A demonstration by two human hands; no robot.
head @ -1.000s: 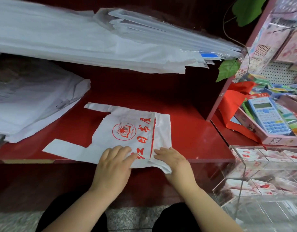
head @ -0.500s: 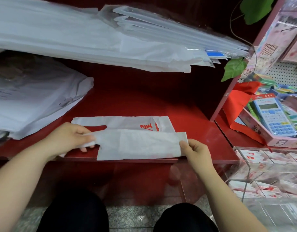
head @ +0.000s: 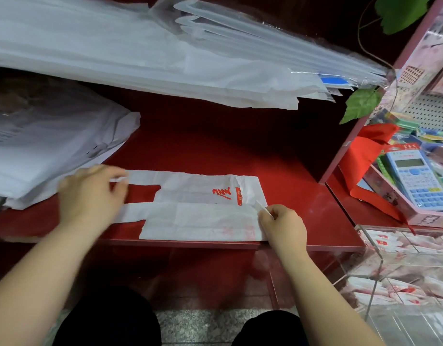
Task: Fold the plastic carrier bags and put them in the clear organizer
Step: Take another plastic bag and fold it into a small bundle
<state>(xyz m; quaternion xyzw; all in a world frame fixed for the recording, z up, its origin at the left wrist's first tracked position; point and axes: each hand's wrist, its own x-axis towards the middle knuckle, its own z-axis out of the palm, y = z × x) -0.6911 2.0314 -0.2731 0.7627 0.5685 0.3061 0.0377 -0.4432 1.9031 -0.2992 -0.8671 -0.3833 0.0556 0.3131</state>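
Presently: left hand (head: 90,196), blurred, palm-down over carrier bag (head: 198,221) handles, grip indeterminate; right hand (head: 283,228) pinching bag's folded flap corner.

- One head-worn view, looking forward and down, close over the shelf (head: 278,156).
- Shelf fills mid-frame; organizer (head: 376,275) sits lower right.

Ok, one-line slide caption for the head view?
Left hand and right hand pinch a half-folded white carrier bag on the red shelf, clear organizer at right.
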